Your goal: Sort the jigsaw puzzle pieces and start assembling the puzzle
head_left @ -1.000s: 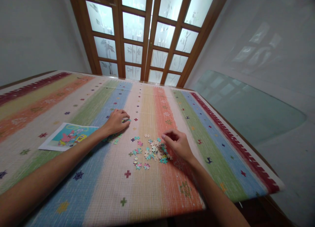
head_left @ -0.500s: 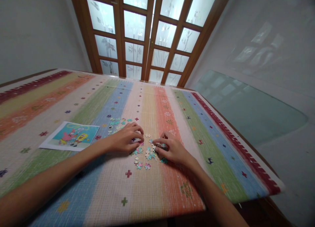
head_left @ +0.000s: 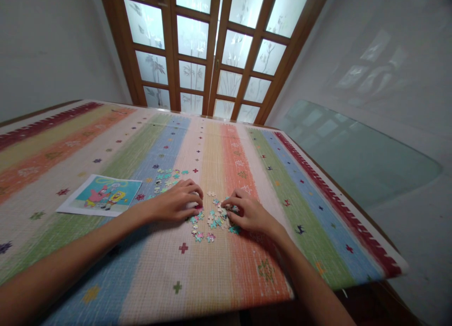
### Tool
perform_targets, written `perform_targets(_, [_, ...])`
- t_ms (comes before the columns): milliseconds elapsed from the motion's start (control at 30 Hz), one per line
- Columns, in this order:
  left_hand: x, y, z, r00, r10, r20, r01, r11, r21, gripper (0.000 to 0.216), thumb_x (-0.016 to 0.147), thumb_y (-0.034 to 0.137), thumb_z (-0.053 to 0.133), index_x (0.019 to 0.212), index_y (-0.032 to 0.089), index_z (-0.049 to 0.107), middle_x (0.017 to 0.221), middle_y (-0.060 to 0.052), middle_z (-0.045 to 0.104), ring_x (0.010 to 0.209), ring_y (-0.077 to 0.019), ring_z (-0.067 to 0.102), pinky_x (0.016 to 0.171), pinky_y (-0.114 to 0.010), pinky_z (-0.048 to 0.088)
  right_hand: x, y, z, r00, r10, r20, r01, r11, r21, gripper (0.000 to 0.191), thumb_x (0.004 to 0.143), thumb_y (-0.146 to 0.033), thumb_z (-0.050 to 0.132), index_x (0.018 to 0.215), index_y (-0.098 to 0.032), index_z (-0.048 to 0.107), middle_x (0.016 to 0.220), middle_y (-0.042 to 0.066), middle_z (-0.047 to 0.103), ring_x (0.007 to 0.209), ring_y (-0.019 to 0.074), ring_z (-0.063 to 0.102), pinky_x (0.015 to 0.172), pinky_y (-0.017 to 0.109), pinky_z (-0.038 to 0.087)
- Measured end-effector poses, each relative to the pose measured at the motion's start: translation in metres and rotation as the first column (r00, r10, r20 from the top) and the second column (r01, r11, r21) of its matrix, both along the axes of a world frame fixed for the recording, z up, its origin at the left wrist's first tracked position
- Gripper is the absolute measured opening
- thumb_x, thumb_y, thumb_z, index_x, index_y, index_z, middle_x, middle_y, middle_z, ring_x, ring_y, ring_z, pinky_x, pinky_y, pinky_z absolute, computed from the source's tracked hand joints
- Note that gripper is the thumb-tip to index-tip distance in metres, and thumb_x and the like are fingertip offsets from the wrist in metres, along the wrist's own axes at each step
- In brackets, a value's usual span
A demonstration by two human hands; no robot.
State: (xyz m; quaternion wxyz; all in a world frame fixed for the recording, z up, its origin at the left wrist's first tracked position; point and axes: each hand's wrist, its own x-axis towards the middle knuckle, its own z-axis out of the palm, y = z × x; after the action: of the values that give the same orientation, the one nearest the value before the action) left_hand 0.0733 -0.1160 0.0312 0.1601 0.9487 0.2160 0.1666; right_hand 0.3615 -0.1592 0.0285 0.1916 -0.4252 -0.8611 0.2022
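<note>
Small jigsaw puzzle pieces (head_left: 211,218) lie loose in a cluster on the striped tablecloth, some pale side up and others turquoise or pink. My left hand (head_left: 181,201) rests at the cluster's left side, fingers curved and apart from the thumb; its palm side is hidden. On the right, my right hand (head_left: 247,212) reaches over the pieces. Its index finger and thumb are apart, with the fingertips among the pieces, and no held piece can be made out. More puzzle pieces (head_left: 167,177) lie beyond my left hand, partly covered by it.
A printed cartoon picture (head_left: 102,195) lies flat to the left of my left hand. The striped tablecloth (head_left: 155,279) covers the table, whose near edge is below my arms. Wooden doors with frosted panes (head_left: 212,48) stand behind; walls flank both sides.
My right hand has shifted slightly right, its fingertips moving a little over the cluster. My left hand has moved slightly left, with its fingers still curved. The printed picture stays in place.
</note>
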Motion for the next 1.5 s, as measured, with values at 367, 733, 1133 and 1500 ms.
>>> perform_targets(367, [-0.003,-0.013,0.002,0.998,-0.026,0.063,0.027,0.999,-0.019,0.016,0.097,0.033,0.064,0.109,0.026,0.071,0.117,-0.006,0.067,0.110,-0.0239,0.057,0.099,-0.039,0.042,-0.004,-0.004,0.000,0.996,0.086,0.007,-0.086,0.996,-0.015,0.019,0.087,-0.017,0.065,0.103,-0.021,0.075,0.096,0.006,0.059,0.089,0.0199,0.058,0.082,0.034,0.047])
perform_targets(733, [0.016,-0.032,-0.005,0.996,0.032,0.079,-0.031,0.999,-0.007,0.010,0.097,0.031,0.066,0.098,0.027,0.075,0.109,-0.005,0.068,0.107,-0.0236,0.057,0.097,-0.040,0.043,-0.013,-0.011,-0.001,0.997,0.082,0.004,-0.082,0.996,-0.015,0.015,0.089,-0.020,0.063,0.097,-0.022,0.076,0.095,0.006,0.059,0.088,0.0195,0.058,0.080,0.033,0.047])
perform_targets(1133, [0.028,-0.040,-0.013,0.986,0.101,0.129,-0.104,0.994,0.016,0.011,0.097,0.033,0.066,0.097,0.024,0.072,0.104,-0.005,0.070,0.102,-0.0246,0.057,0.092,-0.041,0.043,-0.008,-0.007,0.000,0.997,0.081,-0.002,-0.081,0.995,-0.066,0.014,0.080,-0.011,0.061,0.089,-0.020,0.068,0.094,0.005,0.060,0.086,0.0194,0.058,0.078,0.032,0.046])
perform_targets(1500, [0.026,-0.038,-0.016,0.940,0.194,0.280,-0.204,0.979,0.008,0.020,0.096,0.021,0.057,0.077,0.019,0.064,0.093,-0.006,0.069,0.094,-0.0219,0.056,0.088,-0.039,0.048,0.003,0.000,-0.001,0.996,0.092,-0.002,-0.092,0.996,-0.009,0.021,0.075,-0.004,0.056,0.089,-0.017,0.066,0.087,0.004,0.058,0.083,0.0181,0.056,0.077,0.031,0.043])
